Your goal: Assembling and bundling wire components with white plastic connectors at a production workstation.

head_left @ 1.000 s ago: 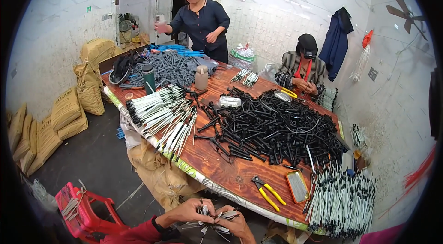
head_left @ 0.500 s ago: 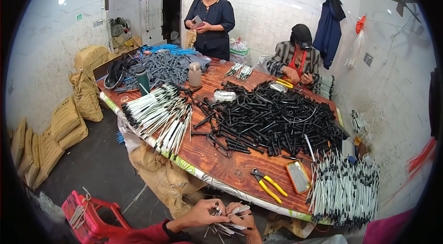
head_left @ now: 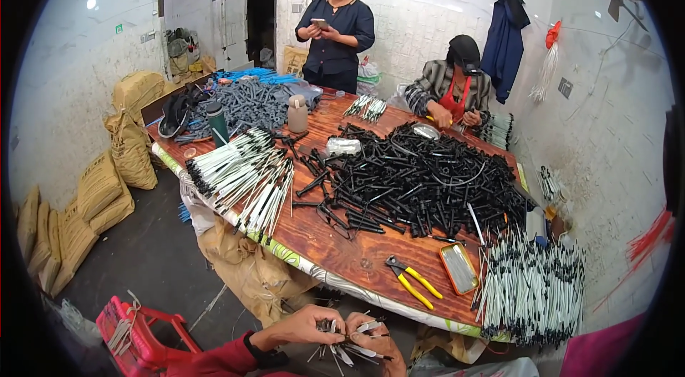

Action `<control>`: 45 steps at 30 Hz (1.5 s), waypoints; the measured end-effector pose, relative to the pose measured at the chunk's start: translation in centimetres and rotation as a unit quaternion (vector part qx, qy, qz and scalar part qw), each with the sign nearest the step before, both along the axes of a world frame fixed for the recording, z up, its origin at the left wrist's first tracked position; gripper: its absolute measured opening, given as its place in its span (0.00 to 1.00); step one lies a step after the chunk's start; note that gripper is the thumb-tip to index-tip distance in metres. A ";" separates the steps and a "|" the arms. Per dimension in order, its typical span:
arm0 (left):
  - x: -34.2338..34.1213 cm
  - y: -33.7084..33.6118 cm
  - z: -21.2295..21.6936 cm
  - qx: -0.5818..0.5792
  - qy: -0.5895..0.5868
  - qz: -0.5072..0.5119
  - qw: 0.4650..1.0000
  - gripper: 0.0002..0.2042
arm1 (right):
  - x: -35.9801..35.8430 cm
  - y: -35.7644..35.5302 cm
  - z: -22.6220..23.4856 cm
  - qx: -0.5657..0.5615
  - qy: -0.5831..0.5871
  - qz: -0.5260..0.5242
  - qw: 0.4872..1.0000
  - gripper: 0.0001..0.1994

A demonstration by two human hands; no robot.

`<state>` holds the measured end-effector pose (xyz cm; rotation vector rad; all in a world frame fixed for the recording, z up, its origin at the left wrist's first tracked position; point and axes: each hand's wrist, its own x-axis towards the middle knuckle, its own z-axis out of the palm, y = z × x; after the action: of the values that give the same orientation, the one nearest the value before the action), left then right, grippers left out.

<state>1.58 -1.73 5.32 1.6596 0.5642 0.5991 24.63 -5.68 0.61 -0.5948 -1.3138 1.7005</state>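
My left hand (head_left: 305,325) and my right hand (head_left: 377,338) meet low in the view, below the near edge of the wooden table (head_left: 335,245). Both grip a small bunch of thin white and black rods (head_left: 349,342) that stick out between the fingers. A red sleeve covers my left forearm. On the table nearest my hands lie yellow-handled pliers (head_left: 412,280) and a small metal tray (head_left: 459,268).
A big heap of black parts (head_left: 421,181) fills the table's middle, white rods (head_left: 246,170) lie left, more white rods (head_left: 531,288) right. One person (head_left: 335,27) stands at the far end holding a phone, another (head_left: 453,88) sits working. Red stool (head_left: 139,330) and sacks (head_left: 85,206) on the left.
The view has tilted a little, so the table sits lower left. My hands stay together on the rods. The standing person has brought both hands to a phone.
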 end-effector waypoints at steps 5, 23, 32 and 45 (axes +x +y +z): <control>-0.7 -0.2 -0.3 -0.008 -0.027 -0.051 0.998 0.08 | 0.1 -0.3 0.7 -0.015 -0.019 0.026 0.999 0.07; -0.7 1.0 0.2 0.047 -0.035 -0.104 0.993 0.10 | 0.0 -0.2 3.7 -0.058 -0.025 0.017 0.998 0.08; -0.5 -1.0 0.6 0.057 -0.034 -0.034 0.997 0.07 | -0.4 -1.2 2.2 -0.012 -0.033 -0.003 0.999 0.08; -0.3 -0.5 -0.6 0.013 -0.045 0.068 0.997 0.08 | -0.3 1.4 2.0 0.045 -0.031 0.014 0.998 0.08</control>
<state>1.30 -2.24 4.71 1.6179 0.6089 0.7799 24.28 -4.31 2.65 -0.5830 -1.4414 1.6477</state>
